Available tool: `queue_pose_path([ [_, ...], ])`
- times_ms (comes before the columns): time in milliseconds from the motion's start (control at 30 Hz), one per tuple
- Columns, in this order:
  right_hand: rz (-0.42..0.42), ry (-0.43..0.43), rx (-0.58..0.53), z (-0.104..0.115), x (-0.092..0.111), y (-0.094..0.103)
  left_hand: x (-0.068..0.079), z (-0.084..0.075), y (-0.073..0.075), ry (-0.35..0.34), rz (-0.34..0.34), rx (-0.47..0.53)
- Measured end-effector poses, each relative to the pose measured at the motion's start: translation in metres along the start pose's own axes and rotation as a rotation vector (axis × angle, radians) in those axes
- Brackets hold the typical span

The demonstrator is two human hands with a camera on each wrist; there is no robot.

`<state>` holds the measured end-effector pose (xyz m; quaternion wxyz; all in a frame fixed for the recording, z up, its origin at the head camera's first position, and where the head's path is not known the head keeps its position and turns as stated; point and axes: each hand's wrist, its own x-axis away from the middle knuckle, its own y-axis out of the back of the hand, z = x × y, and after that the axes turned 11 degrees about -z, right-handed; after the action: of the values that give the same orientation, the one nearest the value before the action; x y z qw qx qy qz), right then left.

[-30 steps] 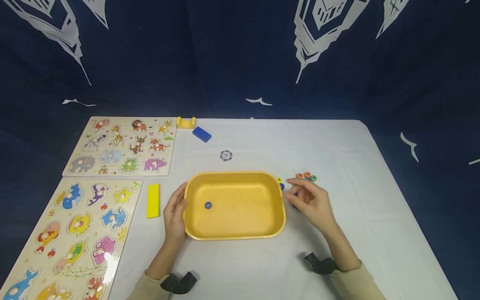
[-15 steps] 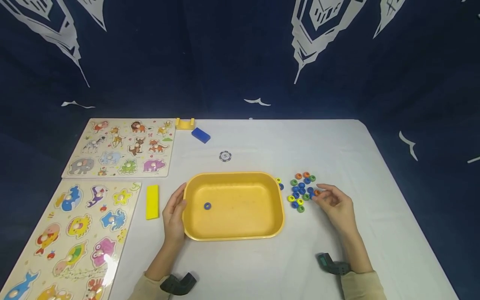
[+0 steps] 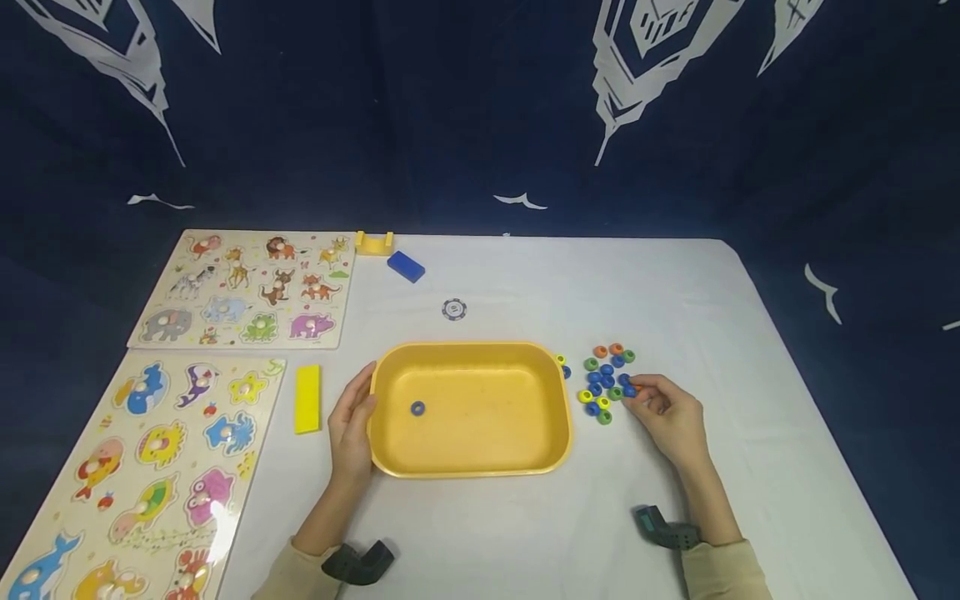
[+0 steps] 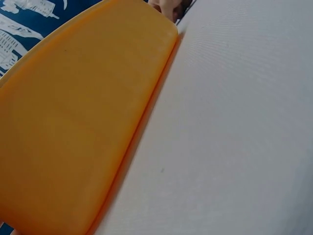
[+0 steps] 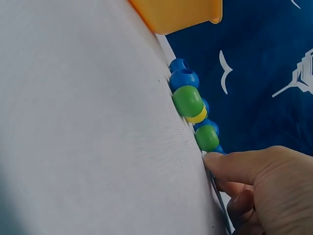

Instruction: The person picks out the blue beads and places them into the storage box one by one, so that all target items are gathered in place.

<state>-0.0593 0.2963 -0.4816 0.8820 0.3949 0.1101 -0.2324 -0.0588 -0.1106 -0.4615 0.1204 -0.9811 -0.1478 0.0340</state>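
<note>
My left hand (image 3: 351,429) rests along the left end of the yellow tray (image 3: 471,477), fingers against its outer wall and thumb by the rim. One blue bead (image 3: 417,408) lies inside the tray. To the tray's right, my right hand (image 3: 671,421) has thumb and index finger brought together at the edge of a loose group of wooden beads (image 3: 607,370), around an orange bead that they mostly cover. A blue bead (image 3: 630,391) sits right at those fingertips. In the right wrist view the thumb (image 5: 230,164) hides the pinch, with a green bead (image 5: 207,138) just beyond.
Two animal puzzle boards (image 3: 247,333) fill the left of the table, with a yellow block (image 3: 307,400) beside them. Behind the tray are a poker chip (image 3: 453,309), a blue block (image 3: 406,267) and a yellow U-shaped piece (image 3: 374,243). Two beads (image 3: 561,360) lie against the tray's right rim.
My right hand has moved right from beside the tray to the bead group's right edge, uncovering the beads, and its fingertips have come together over the orange bead. The left hand stays put.
</note>
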Motion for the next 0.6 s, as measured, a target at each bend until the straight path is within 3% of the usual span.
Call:
queue_pose_path([
  [333,-0.002,0.001,0.041,0.007,-0.002,0.000,-0.003,0.002,0.001,-0.018,-0.004,-0.002],
  [467,-0.033,0.107,-0.013,0.021,-0.009,0.003,-0.003,0.003,0.000,-0.020,0.002,0.009],
  [600,0.087,0.264,-0.151,0.069,-0.021,0.003,-0.002,0.003,0.000,-0.022,-0.003,0.013],
])
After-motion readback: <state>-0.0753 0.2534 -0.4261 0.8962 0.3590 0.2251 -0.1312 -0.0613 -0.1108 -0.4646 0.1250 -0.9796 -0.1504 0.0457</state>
